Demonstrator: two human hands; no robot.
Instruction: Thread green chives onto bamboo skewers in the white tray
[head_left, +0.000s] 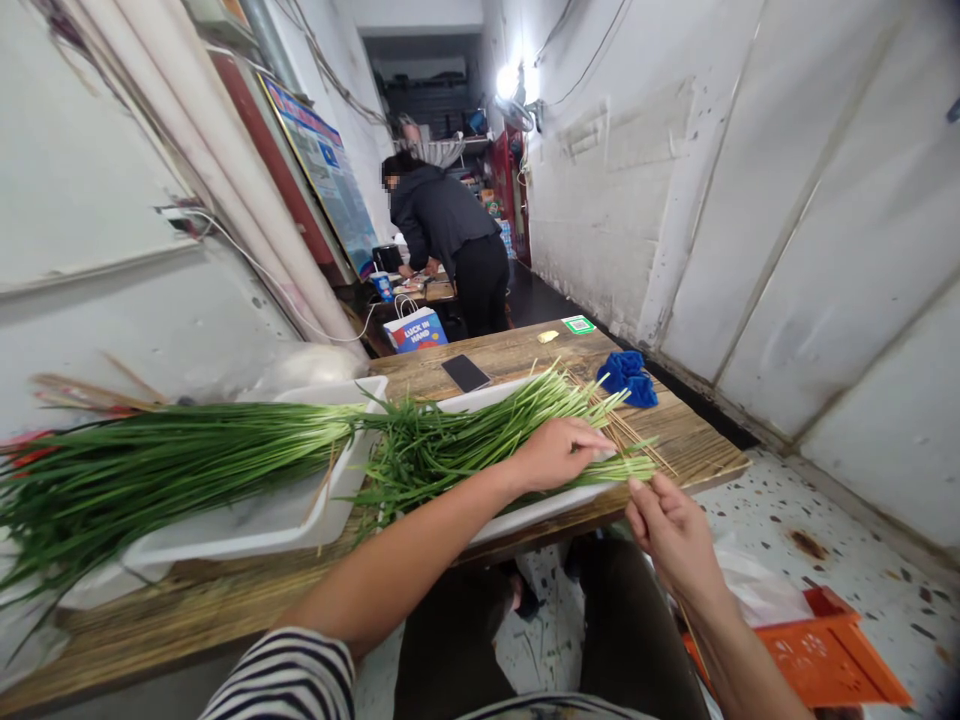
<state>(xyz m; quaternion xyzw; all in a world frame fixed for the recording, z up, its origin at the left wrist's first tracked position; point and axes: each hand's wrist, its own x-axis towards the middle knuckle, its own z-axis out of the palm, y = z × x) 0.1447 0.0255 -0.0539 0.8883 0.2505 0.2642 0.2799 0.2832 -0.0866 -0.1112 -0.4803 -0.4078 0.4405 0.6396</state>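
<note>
Garlic chives (465,440) fill a white tray in front of me, their pale stem ends pointing right. My left hand (566,450) reaches across them, fingers closed together on a few stems near the tray's right end. Just right of it, my right hand (671,525) is closed in a pinch beside the cut ends. A thin wooden skewer (691,640) runs down from under that hand along the wrist; its tip is hidden. More bamboo skewers (624,432) lie on the table beyond my fingers.
A second white tray (330,520) with longer chives stands on the left of the wooden table (705,450). A phone (466,373) and a blue cloth item (628,378) lie behind. An orange crate (832,650) is on the floor at right. A person (450,220) bends over another table.
</note>
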